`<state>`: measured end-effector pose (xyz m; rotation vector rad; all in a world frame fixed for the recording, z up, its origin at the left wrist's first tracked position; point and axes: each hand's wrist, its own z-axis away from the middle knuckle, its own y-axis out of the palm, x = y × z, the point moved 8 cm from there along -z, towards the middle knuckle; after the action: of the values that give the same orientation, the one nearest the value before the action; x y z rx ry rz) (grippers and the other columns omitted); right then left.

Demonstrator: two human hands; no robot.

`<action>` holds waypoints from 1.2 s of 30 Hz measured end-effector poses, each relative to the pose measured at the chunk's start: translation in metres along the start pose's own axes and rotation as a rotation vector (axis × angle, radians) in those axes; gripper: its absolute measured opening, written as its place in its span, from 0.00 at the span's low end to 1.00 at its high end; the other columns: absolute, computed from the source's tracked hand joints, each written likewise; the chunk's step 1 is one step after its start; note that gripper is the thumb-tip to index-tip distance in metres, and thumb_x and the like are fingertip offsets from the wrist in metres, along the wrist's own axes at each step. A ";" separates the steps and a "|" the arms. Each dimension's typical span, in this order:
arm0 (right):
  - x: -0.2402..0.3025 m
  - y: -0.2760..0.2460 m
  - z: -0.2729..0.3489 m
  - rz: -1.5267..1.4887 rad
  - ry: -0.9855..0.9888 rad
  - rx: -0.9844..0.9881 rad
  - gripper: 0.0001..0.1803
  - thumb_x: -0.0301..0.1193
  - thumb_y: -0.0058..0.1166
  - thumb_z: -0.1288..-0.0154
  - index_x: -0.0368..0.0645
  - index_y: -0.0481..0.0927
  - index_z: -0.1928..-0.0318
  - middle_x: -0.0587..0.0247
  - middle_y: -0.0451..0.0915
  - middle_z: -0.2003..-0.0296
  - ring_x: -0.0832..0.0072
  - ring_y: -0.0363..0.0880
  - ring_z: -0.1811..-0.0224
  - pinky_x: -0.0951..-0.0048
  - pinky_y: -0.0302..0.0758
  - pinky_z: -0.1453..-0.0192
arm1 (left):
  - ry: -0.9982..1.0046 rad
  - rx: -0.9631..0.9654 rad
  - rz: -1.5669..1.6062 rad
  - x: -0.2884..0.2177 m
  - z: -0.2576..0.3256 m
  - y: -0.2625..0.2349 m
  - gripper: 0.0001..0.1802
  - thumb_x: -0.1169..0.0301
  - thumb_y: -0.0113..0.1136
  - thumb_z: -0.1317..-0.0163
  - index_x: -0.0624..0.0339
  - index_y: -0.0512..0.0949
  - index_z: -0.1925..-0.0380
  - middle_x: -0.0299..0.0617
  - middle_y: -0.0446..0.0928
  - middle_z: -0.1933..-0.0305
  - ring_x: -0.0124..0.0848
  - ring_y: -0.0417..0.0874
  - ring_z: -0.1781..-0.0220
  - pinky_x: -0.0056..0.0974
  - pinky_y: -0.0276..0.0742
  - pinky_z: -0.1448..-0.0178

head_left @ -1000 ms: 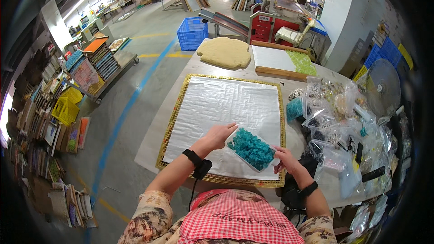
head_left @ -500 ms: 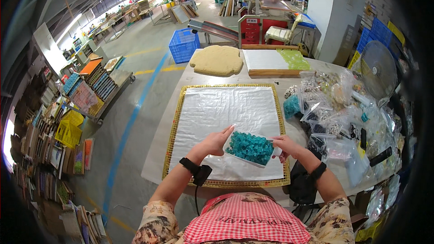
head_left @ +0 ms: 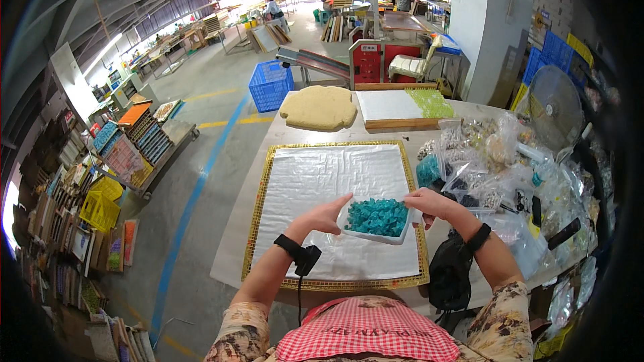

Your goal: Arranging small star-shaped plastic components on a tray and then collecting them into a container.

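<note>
A shallow white plastic tray [head_left: 385, 238] heaped with teal stone chips [head_left: 377, 217] is held over a white sheet [head_left: 308, 181]. My left hand [head_left: 327, 216] is at the tray's left end, its fingers along the edge and partly hidden. With bent fingers, my right hand [head_left: 431, 205] grips the tray's right end. The sheet lies inside a gold mesh-like border [head_left: 258, 211] on the table. Both wrists wear black straps, and a small black device with a cable sits by the left one.
Bagged stones and beads [head_left: 463, 161] crowd the table's right side, near a fan [head_left: 555, 108]. Beyond the sheet lie a tan slab [head_left: 318, 108] and a white-and-green panel [head_left: 396, 104]. A blue crate [head_left: 270, 86] stands past the table. A black pouch [head_left: 449, 273] hangs at the near right.
The tray has gone from tilted toward the near right to nearly level, and the chips have shifted in it. Both hands stay at its ends. The view has tipped up slightly.
</note>
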<state>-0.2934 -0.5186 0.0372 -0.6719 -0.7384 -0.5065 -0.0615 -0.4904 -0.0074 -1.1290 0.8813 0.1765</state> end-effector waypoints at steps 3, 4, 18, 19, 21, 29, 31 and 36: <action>0.009 -0.007 0.008 0.033 -0.007 -0.027 0.20 0.40 0.44 0.36 0.40 0.80 0.54 0.57 0.83 0.77 0.79 0.73 0.89 0.73 0.79 0.83 | 0.009 -0.004 0.073 -0.008 -0.002 -0.004 0.60 0.78 0.66 0.60 0.59 0.42 0.26 0.57 0.65 0.34 0.39 0.76 0.56 0.37 0.74 0.50; 0.009 -0.010 0.010 0.010 0.023 -0.041 0.19 0.40 0.44 0.36 0.40 0.80 0.55 0.58 0.83 0.77 0.79 0.73 0.90 0.73 0.79 0.82 | 0.012 -0.008 0.071 -0.011 -0.001 -0.006 0.60 0.78 0.66 0.60 0.59 0.42 0.26 0.57 0.65 0.34 0.39 0.76 0.56 0.37 0.74 0.50; 0.014 -0.012 0.015 0.162 0.027 -0.065 0.19 0.39 0.45 0.36 0.38 0.81 0.56 0.60 0.80 0.79 0.77 0.72 0.91 0.72 0.78 0.83 | 0.117 0.006 -0.095 -0.013 -0.013 0.008 0.62 0.72 0.71 0.62 0.62 0.42 0.27 0.62 0.62 0.32 0.51 0.68 0.33 0.41 0.65 0.32; 0.012 -0.014 0.016 0.161 0.044 -0.079 0.18 0.39 0.44 0.37 0.38 0.81 0.60 0.59 0.81 0.79 0.76 0.73 0.90 0.73 0.78 0.83 | 0.100 0.016 -0.083 -0.012 -0.015 0.010 0.62 0.72 0.71 0.62 0.62 0.42 0.27 0.62 0.62 0.32 0.51 0.68 0.33 0.41 0.65 0.32; 0.012 -0.013 0.018 0.159 0.020 -0.081 0.18 0.39 0.44 0.37 0.38 0.81 0.60 0.59 0.81 0.79 0.76 0.74 0.90 0.73 0.77 0.83 | 0.028 0.019 -0.022 -0.010 -0.018 0.012 0.60 0.73 0.69 0.61 0.62 0.45 0.28 0.62 0.64 0.33 0.51 0.71 0.35 0.41 0.67 0.34; 0.008 -0.019 0.015 0.152 0.023 -0.098 0.18 0.39 0.44 0.36 0.39 0.81 0.60 0.58 0.81 0.79 0.75 0.75 0.89 0.73 0.78 0.83 | -0.008 -0.091 -0.061 -0.016 -0.028 0.004 0.52 0.73 0.62 0.60 0.62 0.53 0.30 0.61 0.69 0.38 0.53 0.73 0.38 0.43 0.71 0.38; 0.006 -0.022 0.014 0.142 0.029 -0.098 0.19 0.39 0.44 0.37 0.37 0.81 0.59 0.58 0.81 0.79 0.75 0.75 0.89 0.72 0.78 0.83 | -0.038 -0.100 -0.078 -0.015 -0.030 0.007 0.50 0.73 0.61 0.60 0.63 0.55 0.31 0.60 0.68 0.36 0.53 0.72 0.38 0.44 0.71 0.38; 0.007 -0.031 0.017 0.135 -0.018 -0.126 0.20 0.39 0.45 0.37 0.34 0.80 0.58 0.57 0.80 0.79 0.74 0.74 0.90 0.70 0.78 0.83 | -0.005 -0.224 -0.037 -0.018 -0.034 0.001 0.50 0.72 0.61 0.61 0.61 0.55 0.31 0.61 0.74 0.45 0.53 0.77 0.47 0.46 0.75 0.47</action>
<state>-0.3158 -0.5290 0.0638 -0.8396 -0.6767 -0.4256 -0.0922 -0.5134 -0.0005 -1.3512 0.8502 0.2520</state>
